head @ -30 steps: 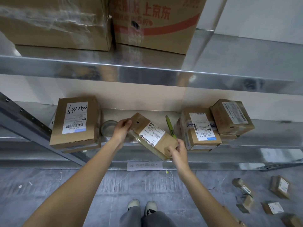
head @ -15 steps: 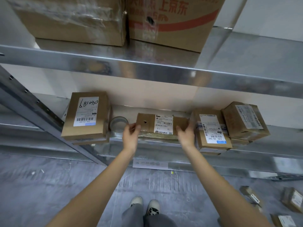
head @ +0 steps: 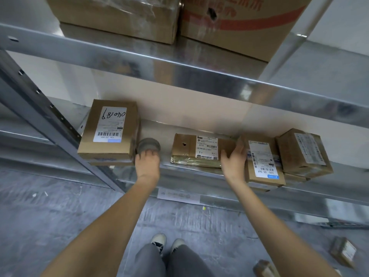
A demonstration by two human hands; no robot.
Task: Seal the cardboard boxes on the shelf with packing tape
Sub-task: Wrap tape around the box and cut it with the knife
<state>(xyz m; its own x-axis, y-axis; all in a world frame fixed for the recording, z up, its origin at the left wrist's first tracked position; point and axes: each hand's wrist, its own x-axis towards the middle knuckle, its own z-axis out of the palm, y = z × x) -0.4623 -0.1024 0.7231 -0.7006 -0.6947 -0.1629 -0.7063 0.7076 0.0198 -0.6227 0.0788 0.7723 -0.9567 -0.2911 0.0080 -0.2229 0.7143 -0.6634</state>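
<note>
A flat cardboard box (head: pixel 186 150) with a white label and clear wrap along its front lies on the metal shelf (head: pixel 191 174). My right hand (head: pixel 233 160) rests on the box's right end, fingers straight and thumb on its top. To the left of the box sits a grey roll of packing tape (head: pixel 148 145). The fingertips of my left hand (head: pixel 147 166) touch the roll's near rim. Whether they grip it I cannot tell.
A labelled box (head: pixel 108 132) stands left of the roll. Two stacked labelled boxes (head: pixel 261 160) and another box (head: pixel 303 152) crowd the right. Large cartons (head: pixel 235 21) fill the upper shelf. A slanted steel brace (head: pixel 50 108) runs at the left. Small boxes (head: pixel 342 251) lie on the floor.
Both hands set the flat box down level on the shelf. My left hand then let go and moved left to the tape roll. My right hand loosened at the box's right end.
</note>
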